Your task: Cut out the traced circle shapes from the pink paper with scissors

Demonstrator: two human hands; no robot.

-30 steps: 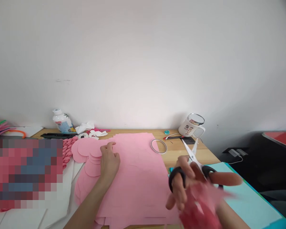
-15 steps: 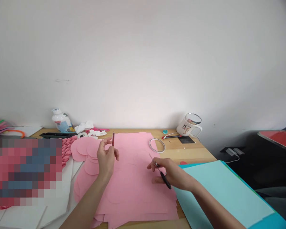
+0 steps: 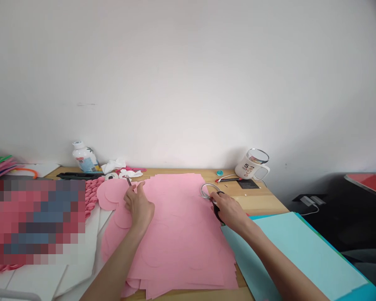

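Observation:
A stack of pink paper (image 3: 181, 234) with faint outlines drawn on it lies on the wooden table. Over its left side, my left hand (image 3: 139, 207) is closed round a thin dark pencil (image 3: 128, 181) that points up and away. My right hand (image 3: 227, 211) is at the stack's right edge, fingers wrapped round black-handled scissors (image 3: 217, 212). The right fingertips are at the silver ring (image 3: 209, 190); whether they grip it too is unclear. Pink rounded cutouts (image 3: 113, 194) overlap to the left of the stack.
Light blue sheets (image 3: 294, 251) lie at the right. A white mug (image 3: 250, 165) stands at the back right beside a black card (image 3: 248, 184). At the back left are a white bottle (image 3: 85, 158), crumpled tissue (image 3: 113, 165) and a pink braided item (image 3: 92, 192).
My left hand has moved left and its pencil has tilted left. My right hand has moved up to the ring, with the scissors now mostly under its fingers. The view has shifted slightly.

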